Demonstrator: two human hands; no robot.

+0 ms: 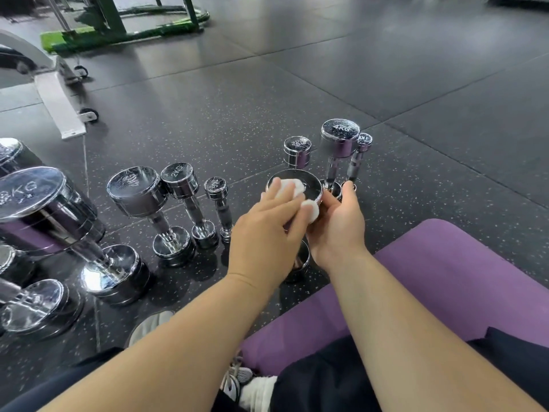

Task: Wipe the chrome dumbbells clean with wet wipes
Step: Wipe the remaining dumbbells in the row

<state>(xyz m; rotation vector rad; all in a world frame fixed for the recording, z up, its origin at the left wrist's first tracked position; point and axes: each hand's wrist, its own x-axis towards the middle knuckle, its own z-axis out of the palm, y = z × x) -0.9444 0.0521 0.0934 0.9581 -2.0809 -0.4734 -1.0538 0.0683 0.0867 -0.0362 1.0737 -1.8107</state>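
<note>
Dark speckled rubber floor (pixel 386 84) is being shared by a purple mat (pixel 445 278) at lower right and gym gear at far left: a green frame (pixel 124 28) and a white wheeled bench base (pixel 56 99).

The biggest chrome piece, the 8KG dumbbell (pixel 59 221), is being kept upright at the left edge. More large heads are crowding beside it, with their markings unreadable.

A row of three is being stood on end near the centre, left to right: the left 4KG dumbbell (pixel 139 194), the 2KG dumbbell (pixel 181 181) and the 1KG dumbbell (pixel 218 193).

The worked dumbbell (pixel 309 182) is being held upright on the floor just beyond the mat's edge. Its lower head is showing between the wrists.

Directly behind it, three more are being stood close together. They are the rear 4KG dumbbell (pixel 338 141), a shorter dumbbell (pixel 297 151) with a blurred marking, and a slim dumbbell (pixel 361 150).

The rim of the worked dumbbell's top head is being gripped by the right hand (pixel 338 224), with the fingers curled round the far edge.

The top face is being pressed by the left hand (pixel 267 233), with the fingers laid out straight.

The white wet wipe (pixel 292 185) is being pinned under those fingers. A bunched end is poking out between the two hands, and it cannot be told whether the thumb is pinching it.
</note>
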